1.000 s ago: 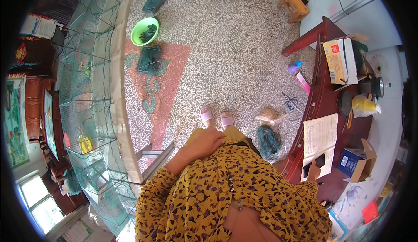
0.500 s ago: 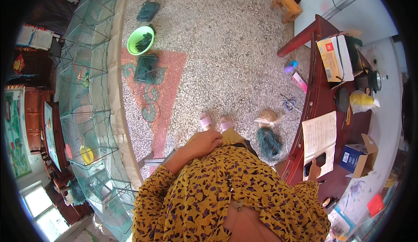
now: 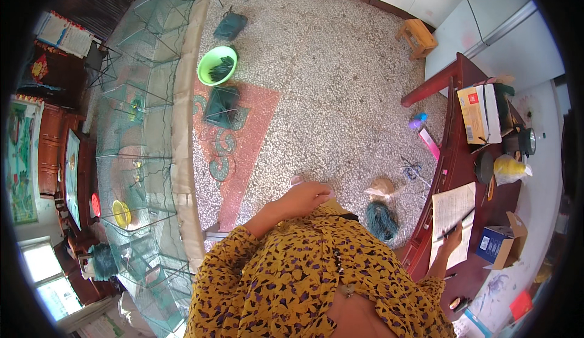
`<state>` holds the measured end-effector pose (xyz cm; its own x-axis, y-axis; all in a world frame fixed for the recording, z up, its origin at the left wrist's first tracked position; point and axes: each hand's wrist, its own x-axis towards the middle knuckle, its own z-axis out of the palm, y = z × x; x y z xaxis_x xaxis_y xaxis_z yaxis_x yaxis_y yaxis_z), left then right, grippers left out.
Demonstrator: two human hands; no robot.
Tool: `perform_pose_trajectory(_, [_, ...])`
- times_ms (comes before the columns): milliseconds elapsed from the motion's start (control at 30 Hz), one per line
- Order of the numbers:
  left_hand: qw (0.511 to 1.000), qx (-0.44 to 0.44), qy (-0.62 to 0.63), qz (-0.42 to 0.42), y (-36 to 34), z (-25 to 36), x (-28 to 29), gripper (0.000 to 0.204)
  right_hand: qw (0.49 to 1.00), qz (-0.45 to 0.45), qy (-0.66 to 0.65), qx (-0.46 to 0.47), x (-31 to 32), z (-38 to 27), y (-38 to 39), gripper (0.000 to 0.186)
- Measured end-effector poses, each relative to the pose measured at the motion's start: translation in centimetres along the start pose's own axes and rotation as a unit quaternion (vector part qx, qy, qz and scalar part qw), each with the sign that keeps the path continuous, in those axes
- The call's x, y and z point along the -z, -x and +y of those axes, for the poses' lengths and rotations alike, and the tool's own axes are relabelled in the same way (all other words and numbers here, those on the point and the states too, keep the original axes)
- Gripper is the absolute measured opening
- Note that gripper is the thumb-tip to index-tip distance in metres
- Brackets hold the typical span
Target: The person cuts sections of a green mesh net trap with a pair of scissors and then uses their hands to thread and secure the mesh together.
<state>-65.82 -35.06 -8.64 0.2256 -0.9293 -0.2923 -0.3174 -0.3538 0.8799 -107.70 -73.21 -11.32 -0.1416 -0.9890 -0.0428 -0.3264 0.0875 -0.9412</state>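
The person's right hand [image 3: 451, 239] rests on a sheet of paper [image 3: 453, 216] at the near edge of the dark red bench [image 3: 453, 131], its grip closed around a thin dark pen [image 3: 457, 225] whose tip lies on the sheet. The left hand [image 3: 302, 197] hangs in front of the body with fingers loosely curled and holds nothing; the yellow patterned sleeve [image 3: 234, 253] runs back from it toward the lower edge. Taking the bench as the landmark: the paper lies on its near end; just beyond the paper on the bench sit a dark round lid-like object [image 3: 483, 166] and a yellow bag [image 3: 510, 169], and farther along its top stands a yellow and white carton [image 3: 477, 113]. A blue box [image 3: 494, 247] lies near the bench's near end, on the side away from the person. On the speckled floor [image 3: 328, 76] just left of the bench lie a bundle of teal cord [image 3: 381, 220], a small tan bag [image 3: 382, 187] and a pink flat object [image 3: 429, 143]. Well left of the bench, a green basin [image 3: 216, 65] holding dark netting sits beside a folded dark green net [image 3: 222, 106] on a red patterned floor inlay [image 3: 246, 131]. Farther left still, a long row of green mesh cages [image 3: 140, 125] runs along the room. A small wooden stool [image 3: 417, 37] stands beyond the bench's far end.
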Motion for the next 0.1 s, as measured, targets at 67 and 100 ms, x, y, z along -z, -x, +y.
perform_pose_trajectory(67, [0.999,-0.036,-0.003,0.032,-0.4,0.2,-0.7,0.034,0.991,-0.114,-0.053,0.038,-6.2,-4.9,3.2,0.032])
perform_pose_trajectory(100, [0.999,-0.037,0.004,0.034,-0.7,1.1,-0.3,0.035,0.974,-0.206,-0.088,0.022,-8.7,-6.3,4.2,0.032])
